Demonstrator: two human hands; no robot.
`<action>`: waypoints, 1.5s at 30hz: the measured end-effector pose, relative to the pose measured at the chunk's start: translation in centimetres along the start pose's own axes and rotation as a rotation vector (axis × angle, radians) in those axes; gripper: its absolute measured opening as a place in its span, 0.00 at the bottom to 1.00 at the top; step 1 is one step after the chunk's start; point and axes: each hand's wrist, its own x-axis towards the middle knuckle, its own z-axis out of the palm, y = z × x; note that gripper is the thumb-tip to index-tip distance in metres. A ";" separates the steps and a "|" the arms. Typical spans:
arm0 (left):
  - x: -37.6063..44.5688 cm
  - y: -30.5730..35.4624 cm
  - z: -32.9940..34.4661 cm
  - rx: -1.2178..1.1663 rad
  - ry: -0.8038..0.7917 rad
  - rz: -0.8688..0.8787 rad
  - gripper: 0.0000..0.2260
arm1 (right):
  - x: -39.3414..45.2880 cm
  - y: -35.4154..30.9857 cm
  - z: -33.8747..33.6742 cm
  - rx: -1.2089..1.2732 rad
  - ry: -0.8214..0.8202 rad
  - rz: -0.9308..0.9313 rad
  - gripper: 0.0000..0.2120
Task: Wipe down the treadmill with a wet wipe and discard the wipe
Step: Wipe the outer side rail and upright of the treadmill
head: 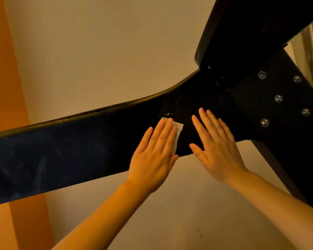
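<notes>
- My left hand lies flat, fingers straight and together, pressing the wet wipe against the dark treadmill rail just below the middle of the frame.
- Only a pale corner of the wipe shows past my fingertips and along the thumb side; the rest is hidden under my palm.
- My right hand rests open beside it, fingers spread flat on the rail, holding nothing.
- To wipe well, I judge I should keep the palm's pressure even, so the wipe slides with the hand and does not bunch or slip out.
- A speckled, smeared patch sits just above the wipe; that seems the spot to work next.
- Further right, the bolted bracket with its shiny bolt heads probably needs fingertip work around each one.
- The long stretch of rail toward the lower left looks streaky and likely wants overlapping passes.
</notes>
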 end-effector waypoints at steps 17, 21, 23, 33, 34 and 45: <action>3.3 -1.6 -1.4 0.083 0.021 0.030 0.29 | -0.9 3.0 -0.2 0.023 0.002 0.094 0.30; 4.6 -2.7 -2.0 0.077 0.051 -0.082 0.29 | -0.9 3.0 -0.2 0.027 0.009 0.094 0.30; 3.7 -2.3 -1.6 0.067 0.050 -0.071 0.29 | -0.9 3.0 -0.1 0.028 0.012 0.094 0.30; 6.6 -1.8 -1.8 0.065 0.085 -0.073 0.29 | -0.8 3.2 -0.5 0.030 0.000 0.089 0.30; 7.4 -1.9 -1.8 0.069 0.089 -0.067 0.29 | -0.8 3.3 -0.5 0.026 -0.005 0.086 0.30; 6.1 -1.4 -1.6 0.098 0.027 0.136 0.29 | -1.0 3.7 -0.9 0.027 -0.018 0.081 0.30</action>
